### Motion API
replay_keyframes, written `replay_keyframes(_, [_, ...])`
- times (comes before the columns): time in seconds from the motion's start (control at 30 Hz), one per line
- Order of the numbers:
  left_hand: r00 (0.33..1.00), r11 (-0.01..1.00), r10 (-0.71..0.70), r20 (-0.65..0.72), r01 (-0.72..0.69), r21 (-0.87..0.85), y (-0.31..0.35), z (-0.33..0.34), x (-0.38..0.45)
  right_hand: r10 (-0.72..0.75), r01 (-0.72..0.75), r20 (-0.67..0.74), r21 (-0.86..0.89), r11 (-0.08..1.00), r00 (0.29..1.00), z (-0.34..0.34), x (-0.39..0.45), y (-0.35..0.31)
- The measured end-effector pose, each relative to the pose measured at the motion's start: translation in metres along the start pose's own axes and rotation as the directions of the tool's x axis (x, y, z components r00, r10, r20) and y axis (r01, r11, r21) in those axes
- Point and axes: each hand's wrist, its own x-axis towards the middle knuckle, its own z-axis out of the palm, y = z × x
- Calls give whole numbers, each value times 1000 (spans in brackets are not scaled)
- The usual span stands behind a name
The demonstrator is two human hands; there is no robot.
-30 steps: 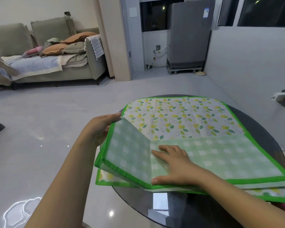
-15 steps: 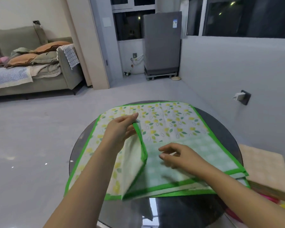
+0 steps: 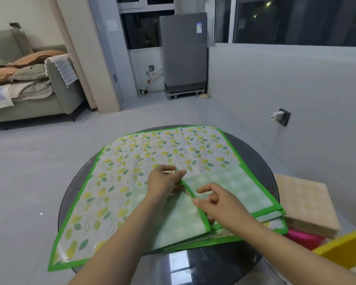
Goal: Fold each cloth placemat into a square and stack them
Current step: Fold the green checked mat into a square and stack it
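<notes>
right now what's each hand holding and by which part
The left hand pinches the green-checked placemat by its green-trimmed folded corner. The right hand hovers over it, holding nothing.

We count two hands: a left hand [image 3: 164,182] and a right hand [image 3: 218,204]. Under them we see two green-edged placemats, one leaf-print placemat [image 3: 132,161] spread open, one checked placemat [image 3: 234,188] folded. Right of the right hand sits one beige stack [image 3: 304,204].
</notes>
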Motion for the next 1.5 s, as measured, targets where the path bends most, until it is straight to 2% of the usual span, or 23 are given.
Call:
replay_keyframes(0.13, [1000, 997, 17, 24, -18, 75, -5, 3, -1, -42, 43, 9, -184, 982, 999, 3, 0, 5])
replay_keyframes(0.2, [996, 978, 80, 45, -87, 188, -3, 3, 0, -61, 63, 16, -229, 971, 998, 5, 0, 6])
replay_keyframes(0.23, [988, 936, 148, 53, -157, 316, -4, 2, 2, -69, 72, 21, -246, 967, 997, 5, 0, 6])
replay_keyframes(0.3, [957, 748, 272, 95, -273, 605, -8, -2, 5, -83, 91, 38, -284, 954, 996, 5, 0, 6])
replay_keyframes(0.37, [938, 578, 286, 196, -332, 745, -10, -8, 6, -91, 104, 54, -331, 938, 994, 5, 0, 5])
replay_keyframes(0.47, [924, 558, 263, 278, -380, 738, -12, -15, 5, -108, 125, 63, -415, 901, 992, 3, 0, 4])
replay_keyframes(0.57, [922, 535, 287, 259, -379, 755, -13, -20, -1, -138, 138, 35, -458, 878, 990, -3, 6, 7])
replay_keyframes(0.7, [954, 542, 203, 219, -295, 787, -10, -22, -16, -192, 134, -64, -508, 851, 979, -18, 26, 21])
replay_keyframes(0.83, [960, 462, 139, 245, -282, 841, -7, -20, -33, -239, 142, -124, -518, 844, 963, -30, 43, 26])
replay_keyframes(0.93, [930, 315, 232, 287, -350, 882, -7, -15, -41, -291, 182, -97, -585, 790, 952, -30, 44, 23])
replay_keyframes(0.97, [907, 296, 275, 317, -394, 870, -10, -13, -44, -313, 196, -76, -638, 745, 947, -28, 42, 22])
replay_keyframes(1.03, [868, 326, 317, 383, -479, 815, -16, -8, -49, -348, 217, -46, -703, 678, 936, -20, 33, 18])
replay_keyframes(1.13, [852, 359, 278, 444, -521, 774, -29, -1, -56, -276, 226, 45, -705, 673, 960, -3, 12, 16])
replay_keyframes(1.27, [848, 280, 252, 466, -525, 804, -49, 4, -58, -168, 221, 147, -745, 629, 975, 6, 0, 28])
replay_keyframes(1.4, [847, 245, 261, 464, -523, 816, -55, 2, -56, -139, 215, 164, -770, 600, 977, -2, 0, 35])
replay_keyframes(1.5, [850, 236, 258, 459, -516, 823, -55, 3, -55, -103, 160, 123, -795, 584, 987, -15, 1, 41])
